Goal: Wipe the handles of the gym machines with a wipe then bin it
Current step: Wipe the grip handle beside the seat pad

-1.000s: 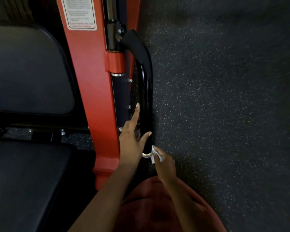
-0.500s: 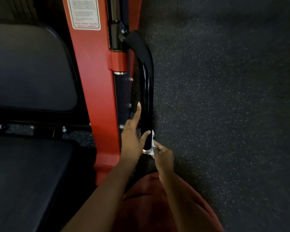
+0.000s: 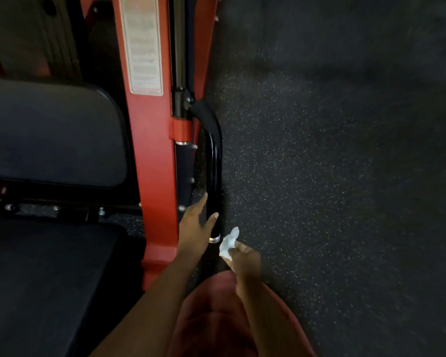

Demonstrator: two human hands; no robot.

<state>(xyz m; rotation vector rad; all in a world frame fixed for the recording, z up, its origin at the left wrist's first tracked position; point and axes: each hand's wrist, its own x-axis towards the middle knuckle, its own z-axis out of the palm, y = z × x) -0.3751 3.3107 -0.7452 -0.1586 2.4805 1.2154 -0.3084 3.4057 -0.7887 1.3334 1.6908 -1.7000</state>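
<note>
Here, a black seat pad (image 3: 49,140) lies left of the red frame (image 3: 152,176). The left hand (image 3: 193,230), fingers straight and spread, rests at the lower end of the black handle (image 3: 214,171); just right of that end, not touching it, the right hand (image 3: 245,261) pinches the crumpled white wipe (image 3: 228,243).

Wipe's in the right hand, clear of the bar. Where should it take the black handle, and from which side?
Probably the straight glossy stretch of the black handle above the left hand, which straddles its lower end. Come from the open floor side, on the right, since the red frame crowds the left. The bar is round, so the right hand can curl the wipe round it.
</note>
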